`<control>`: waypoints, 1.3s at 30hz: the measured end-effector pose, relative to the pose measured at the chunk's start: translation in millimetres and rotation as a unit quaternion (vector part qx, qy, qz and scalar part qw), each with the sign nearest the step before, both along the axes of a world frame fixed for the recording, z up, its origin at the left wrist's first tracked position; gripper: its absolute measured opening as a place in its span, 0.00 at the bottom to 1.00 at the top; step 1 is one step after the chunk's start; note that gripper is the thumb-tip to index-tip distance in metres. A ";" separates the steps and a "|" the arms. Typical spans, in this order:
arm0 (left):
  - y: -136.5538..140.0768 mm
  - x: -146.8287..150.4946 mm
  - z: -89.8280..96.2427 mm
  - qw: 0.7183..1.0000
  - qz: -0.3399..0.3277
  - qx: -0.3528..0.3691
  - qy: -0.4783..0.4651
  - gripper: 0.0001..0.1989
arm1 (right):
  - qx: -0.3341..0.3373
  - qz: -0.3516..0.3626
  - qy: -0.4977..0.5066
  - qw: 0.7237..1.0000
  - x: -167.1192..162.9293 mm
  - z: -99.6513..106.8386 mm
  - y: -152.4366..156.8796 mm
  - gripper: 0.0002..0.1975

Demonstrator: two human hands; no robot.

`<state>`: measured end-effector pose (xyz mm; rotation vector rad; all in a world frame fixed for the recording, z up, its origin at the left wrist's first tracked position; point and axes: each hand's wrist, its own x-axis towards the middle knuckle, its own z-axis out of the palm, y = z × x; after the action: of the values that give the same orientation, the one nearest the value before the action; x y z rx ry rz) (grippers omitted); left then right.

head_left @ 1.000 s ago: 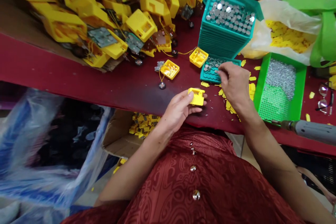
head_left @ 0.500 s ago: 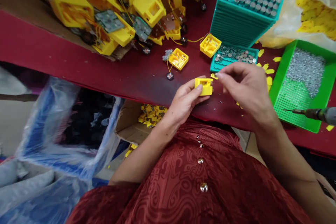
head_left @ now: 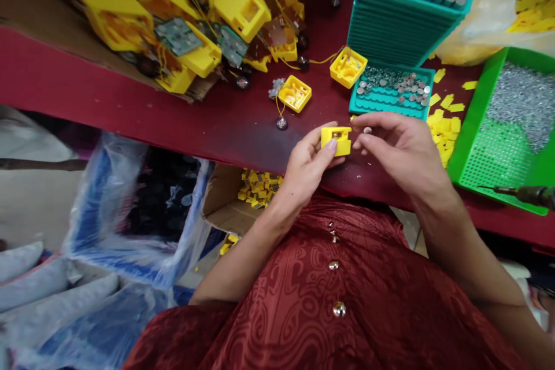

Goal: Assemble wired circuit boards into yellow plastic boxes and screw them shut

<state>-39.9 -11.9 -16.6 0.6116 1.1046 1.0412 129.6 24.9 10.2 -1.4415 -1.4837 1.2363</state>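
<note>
My left hand (head_left: 303, 167) is closed round a small yellow plastic housing (head_left: 343, 146), thumb on its front face. A glint of metal shows in the housing's recess. Just right of it, my right hand (head_left: 405, 153) pinches a small silver button cell (head_left: 367, 130) between thumb and fingers. Behind that hand lies a teal tray (head_left: 368, 105) with loose button cells and small metal parts. Two opened yellow housings, one with a wired black round part (head_left: 281, 122), rest on the red table beyond my left hand.
A tall stack of teal trays (head_left: 385, 34) stands at the back. At right are a green basket (head_left: 460, 153) of small metal parts, a driver tip (head_left: 518, 191) above it, and scattered yellow tabs (head_left: 443, 127). Yellow housings (head_left: 243, 6) are heaped back left; a cardboard box (head_left: 223, 202) sits below the table edge.
My right hand has turned slightly and its fingertips are nearer the housing, with the button cell now showing more clearly. The left hand keeps its hold. The view has shifted a little.
</note>
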 end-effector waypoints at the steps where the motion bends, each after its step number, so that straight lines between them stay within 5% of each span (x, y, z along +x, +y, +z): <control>1: 1.2 -0.5 -1.3 1.000 0.000 -0.008 -0.002 0.19 | -0.020 -0.008 0.034 0.999 4.5 -1.4 -0.5 0.11; 5: 5.0 -0.4 -4.8 1.000 0.009 -0.025 -0.010 0.17 | -0.047 -0.051 0.089 0.994 12.7 -5.4 -0.7 0.04; 14: 7.3 3.2 -2.8 0.999 0.009 -0.038 -0.020 0.14 | -0.033 -0.030 0.123 0.991 8.3 0.0 1.6 0.03; 21: 7.7 4.1 -0.9 0.999 0.005 -0.035 -0.008 0.14 | -0.122 -0.018 0.175 0.977 10.7 -2.0 5.8 0.20; 28: 5.9 3.8 -11.5 0.999 -0.023 0.040 0.026 0.21 | -0.047 -0.023 0.068 0.996 2.8 2.0 5.7 0.02; 34: -0.6 4.0 -23.4 0.989 -0.050 0.116 0.072 0.28 | -0.048 -0.015 -0.021 0.998 -15.1 0.1 0.3 0.02; 39: -4.8 2.5 -19.6 0.979 -0.049 0.152 0.130 0.26 | 0.032 -0.034 -0.092 0.995 -20.2 -2.6 -0.6 0.10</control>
<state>-37.4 -16.7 -36.1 1.0609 1.1353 1.0732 109.3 24.3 7.6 -1.5827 -1.5677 1.0284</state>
